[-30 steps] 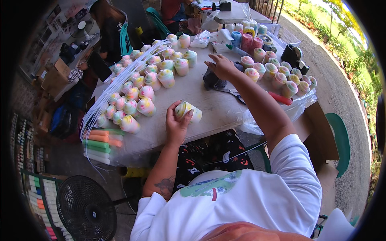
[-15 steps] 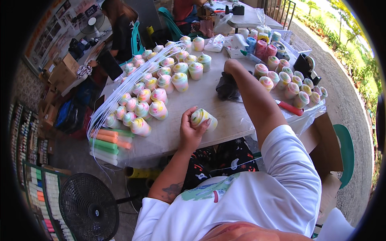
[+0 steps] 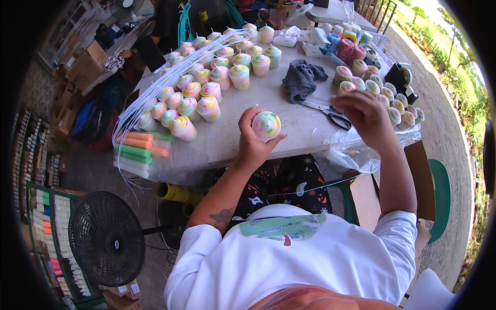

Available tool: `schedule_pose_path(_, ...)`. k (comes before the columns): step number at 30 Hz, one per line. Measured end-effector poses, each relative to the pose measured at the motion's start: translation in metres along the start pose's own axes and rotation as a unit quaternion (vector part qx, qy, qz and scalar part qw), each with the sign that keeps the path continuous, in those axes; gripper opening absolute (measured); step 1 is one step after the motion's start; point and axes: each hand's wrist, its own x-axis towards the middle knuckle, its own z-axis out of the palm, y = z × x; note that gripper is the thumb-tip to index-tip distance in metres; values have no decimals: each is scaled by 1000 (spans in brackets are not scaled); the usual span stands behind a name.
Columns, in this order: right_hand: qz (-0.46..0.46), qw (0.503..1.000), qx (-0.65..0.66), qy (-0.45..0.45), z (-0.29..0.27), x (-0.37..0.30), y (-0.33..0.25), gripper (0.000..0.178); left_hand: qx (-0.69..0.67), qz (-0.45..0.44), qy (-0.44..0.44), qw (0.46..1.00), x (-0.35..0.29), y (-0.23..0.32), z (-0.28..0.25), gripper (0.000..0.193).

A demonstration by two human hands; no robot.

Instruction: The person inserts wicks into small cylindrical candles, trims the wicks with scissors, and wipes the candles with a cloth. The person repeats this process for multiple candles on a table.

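Observation:
My left hand [image 3: 251, 138] is closed around the side of a cup-shaped candle [image 3: 266, 126], its pastel swirled top and short wick facing up, above the table's near edge. To the right, my right hand [image 3: 363, 109] hovers over the table with its fingers bent and blurred; whether anything is between them cannot be made out. Just left of it lie scissors [image 3: 338, 120] with dark blue handles. A crumpled dark grey cloth [image 3: 304, 78] rests beyond the scissors. Many similar swirled candles [image 3: 208, 108] stand in rows on the table's left side.
A bundle of long white wicks [image 3: 155, 80] lies across the left rows. Orange, green and white stick candles [image 3: 135, 150] sit at the left corner. More candles [image 3: 398, 107], a tape dispenser [image 3: 400, 80] and clear plastic [image 3: 356, 152] occupy the right. A black fan [image 3: 107, 238] stands at lower left.
My right hand has drawn back from the grey cloth toward the right, uncovering the cloth and scissors. The candle in my left hand has turned from tilted sideways to top up. The view has shifted.

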Motion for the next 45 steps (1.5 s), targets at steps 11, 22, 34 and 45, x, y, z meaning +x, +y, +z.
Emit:
schedule_pose_path(11,-30,973,-219,-69,-11,-68,-47,45,161,94,3,982,12,23,-10,88)
schedule_pose_path(22,-82,965,-219,-118,12,-53,-62,27,215,184,-107,953,16,74,4,84)
schedule_pose_path(34,30,990,-55,-127,17,-47,-48,16,316,143,-96,933,23,57,-28,88)
schedule_pose_path(45,254,926,175,218,8,-67,0,14,-254,-302,100,913,22,27,-67,65)
